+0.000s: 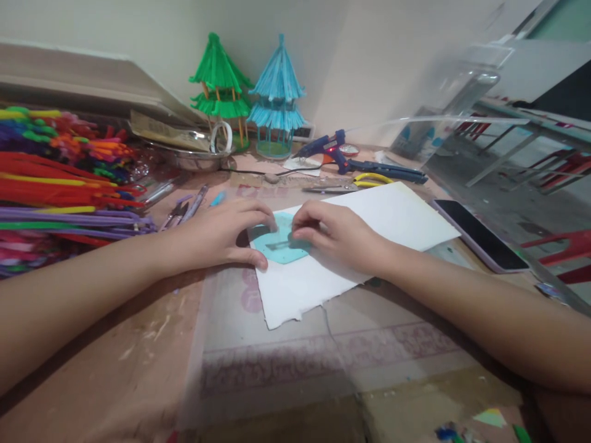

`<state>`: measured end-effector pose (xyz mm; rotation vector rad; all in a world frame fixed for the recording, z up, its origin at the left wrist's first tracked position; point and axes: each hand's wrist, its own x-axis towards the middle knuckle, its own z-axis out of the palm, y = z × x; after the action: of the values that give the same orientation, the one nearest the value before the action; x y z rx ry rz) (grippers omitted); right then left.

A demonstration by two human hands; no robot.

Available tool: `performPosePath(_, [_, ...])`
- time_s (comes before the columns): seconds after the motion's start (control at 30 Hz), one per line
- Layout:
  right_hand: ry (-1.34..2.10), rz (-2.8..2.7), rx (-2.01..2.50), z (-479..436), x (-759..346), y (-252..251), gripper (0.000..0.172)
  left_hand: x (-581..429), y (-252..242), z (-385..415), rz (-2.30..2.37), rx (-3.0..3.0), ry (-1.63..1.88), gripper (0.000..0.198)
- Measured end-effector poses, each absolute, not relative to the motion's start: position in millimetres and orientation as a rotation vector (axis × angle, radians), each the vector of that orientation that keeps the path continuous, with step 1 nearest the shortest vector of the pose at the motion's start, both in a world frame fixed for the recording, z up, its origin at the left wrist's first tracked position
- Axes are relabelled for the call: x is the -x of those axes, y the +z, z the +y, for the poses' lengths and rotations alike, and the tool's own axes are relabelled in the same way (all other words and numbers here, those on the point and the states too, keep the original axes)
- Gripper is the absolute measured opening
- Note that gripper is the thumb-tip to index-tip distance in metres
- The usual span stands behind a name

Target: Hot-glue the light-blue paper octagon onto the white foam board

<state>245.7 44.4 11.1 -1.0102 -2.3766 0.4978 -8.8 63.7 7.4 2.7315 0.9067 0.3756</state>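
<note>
A teal flat piece with angled edges point(287, 253) lies on a sheet of white board point(388, 215) with one ragged edge. My left hand point(231, 231) rests at the left side of the teal piece, thumb and fingers spread, the thumb on the board's edge. Over the right part of the piece, my right hand point(339, 237) has its fingertips pinched together. What the pinch holds, if anything, is hidden. A thin dark streak point(277, 245) shows on the teal surface by those fingertips; whether it is an object or a shadow I cannot tell.
Behind stand a green tiered pavilion point(221, 80) and a blue one point(278, 80). A glue gun point(323, 146), yellow-handled scissors point(369, 180) and a phone point(478, 234) surround the board. Bundles of pipe cleaners point(55, 184) fill the left, near a metal bowl point(189, 159).
</note>
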Motion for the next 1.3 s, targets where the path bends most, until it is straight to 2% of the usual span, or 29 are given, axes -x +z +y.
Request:
performPosePath(0.07, [0.511, -2.308, 1.073, 44.0, -246.4, 11.2, 0.014, 8.7, 6.2, 63.7, 0.892, -2.741, 0.389, 0.058])
performPosePath(0.17, [0.453, -2.325, 1.073, 46.2, -247.3, 7.0, 0.043, 8.2, 4.5, 64.2, 0.876, -2.763, 0.428, 0.059])
performPosePath(0.23, [0.387, -2.392, 1.029, 48.4, -247.4, 3.0, 0.056, 7.9, 3.8, 64.7, 0.863, -2.767, 0.445, 0.06])
performPosePath(0.47, [0.316, -2.537, 1.028, 51.8, -248.0, 2.7, 0.052, 7.9, 2.3, 65.5, 0.939, -2.736, 0.432, 0.07])
performPosePath(0.8, [0.435, -2.5, 1.139, 44.0, -244.4, 10.7, 0.059, 9.1, 0.1, 63.6, 1.123, -2.629, 0.467, 0.124])
performPosePath(1.3, [0.539, -2.515, 1.144, 40.8, -243.4, 18.6, 0.06, 8.2, 2.2, 62.3, 1.105, -2.652, 0.428, 0.122])
